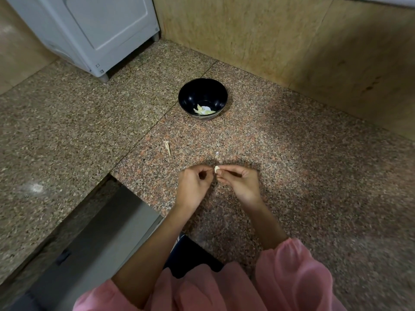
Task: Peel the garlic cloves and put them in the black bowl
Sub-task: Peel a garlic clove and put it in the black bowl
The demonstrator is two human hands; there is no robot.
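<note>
A pale garlic clove [216, 169] sits between my two hands, low over the granite counter. My right hand [238, 184] pinches it with curled fingers. My left hand [195, 184] has its fingertips curled in against the clove's left side. Farther back stands the black bowl [202, 86], holding several peeled cloves [204, 110] at its bottom.
A garlic stem piece [167, 147] and a small scrap of peel [217, 154] lie on the counter [292, 167] between my hands and the bowl. A white appliance [94, 30] stands at the back left. A tan wall [280, 37] runs behind. The counter drops off at the lower left.
</note>
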